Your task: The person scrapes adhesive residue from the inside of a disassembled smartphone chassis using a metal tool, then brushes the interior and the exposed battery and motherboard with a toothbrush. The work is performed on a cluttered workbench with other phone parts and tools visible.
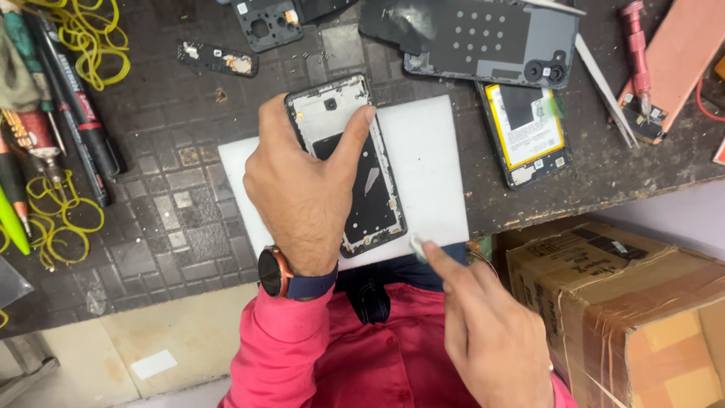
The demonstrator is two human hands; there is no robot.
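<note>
The left hand (302, 185) lies palm-down over the opened phone frame (355, 170), its grip closed on the frame's left edge – thumb hidden beneath, index finger stretched diagonally across the inner face with its tip near the top right corner. The wrist bends back toward the body, a dark watch with an orange rim (276, 272) strapped just above a pink sleeve (279, 347).

The right hand (483, 325) hovers lower, off the worktop's near edge, its grip narrow: fingertips pinch a small pale scrap (417, 247) (too small to tell what it is), held just beside the frame's lower right corner.

The frame rests on a white sheet (427, 174), tilted a little, top end leaning left. The sheet lies on a dark tiled mat (166, 219) covering the worktop.

Further out – a black back cover (483, 41) with camera holes lies at the top, and just below it a phone body with a yellow-edged battery (529, 128). White tweezers (604, 87) and a red screwdriver (637, 53) sit to the right. Yellow rubber bands (91, 38) and pens (72, 113) crowd the left edge. A taped cardboard box (627, 302) stands beside the worktop at lower right.
</note>
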